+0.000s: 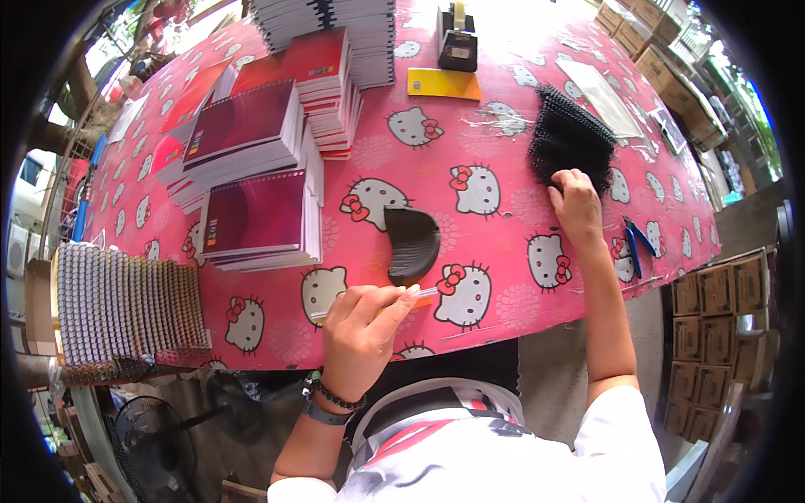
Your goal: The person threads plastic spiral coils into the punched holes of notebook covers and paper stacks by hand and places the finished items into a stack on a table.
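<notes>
My left hand is closed on a thin notepad with an orange cover, seen almost edge-on near the front of the table. Much of the notepad is hidden by the hand. Just beyond it lies a dark half-round pad. At the right, my right hand has its fingers curled against the near edge of a pile of black binding coils. Whether a single coil is pinched there is too small to make out. Blue-handled pliers rest right of that forearm.
Stacks of purple-covered notebooks and red-covered ones fill the left side. Bound spiral notebooks stand at the left edge. A tape dispenser and an orange-yellow card are at the back. Cartons stand beyond the table's right side.
</notes>
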`<state>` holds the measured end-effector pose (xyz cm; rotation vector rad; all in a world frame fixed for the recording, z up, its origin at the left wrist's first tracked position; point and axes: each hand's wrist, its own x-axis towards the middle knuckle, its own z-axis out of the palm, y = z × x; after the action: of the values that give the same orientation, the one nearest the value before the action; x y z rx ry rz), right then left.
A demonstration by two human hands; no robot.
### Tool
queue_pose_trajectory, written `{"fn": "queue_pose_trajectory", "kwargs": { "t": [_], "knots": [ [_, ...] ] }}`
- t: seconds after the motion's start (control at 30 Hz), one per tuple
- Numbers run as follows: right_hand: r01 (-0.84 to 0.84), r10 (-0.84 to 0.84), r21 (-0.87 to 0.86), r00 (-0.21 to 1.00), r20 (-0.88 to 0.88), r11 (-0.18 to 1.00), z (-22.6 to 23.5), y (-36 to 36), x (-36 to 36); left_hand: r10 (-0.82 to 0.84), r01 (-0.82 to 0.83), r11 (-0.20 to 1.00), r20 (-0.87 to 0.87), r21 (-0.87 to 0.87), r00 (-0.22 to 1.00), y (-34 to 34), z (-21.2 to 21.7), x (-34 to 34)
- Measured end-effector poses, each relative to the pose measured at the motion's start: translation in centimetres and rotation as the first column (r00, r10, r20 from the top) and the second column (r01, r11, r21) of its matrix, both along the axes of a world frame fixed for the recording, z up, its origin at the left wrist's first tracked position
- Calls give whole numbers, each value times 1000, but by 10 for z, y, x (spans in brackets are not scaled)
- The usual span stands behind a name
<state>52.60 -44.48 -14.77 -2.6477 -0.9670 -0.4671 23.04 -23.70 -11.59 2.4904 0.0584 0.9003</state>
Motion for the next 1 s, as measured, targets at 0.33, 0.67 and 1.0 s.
{"fn": "queue_pose_trajectory", "kwargs": {
  "t": [0.33,0.67,1.0],
  "knots": [
    [-59,67,214,997,-27,975,37,-12,3,-14,14,1000,-2,5,1000,0,-1,3],
    [-459,671,490,521,-528,742,55,41,-122,-40,40,999,-24,-2,999,5,-1,0],
    [-494,761,579,413,-501,649,50,49,-124,-37,36,999,-23,-39,999,2,1,-2]
  ]
}}
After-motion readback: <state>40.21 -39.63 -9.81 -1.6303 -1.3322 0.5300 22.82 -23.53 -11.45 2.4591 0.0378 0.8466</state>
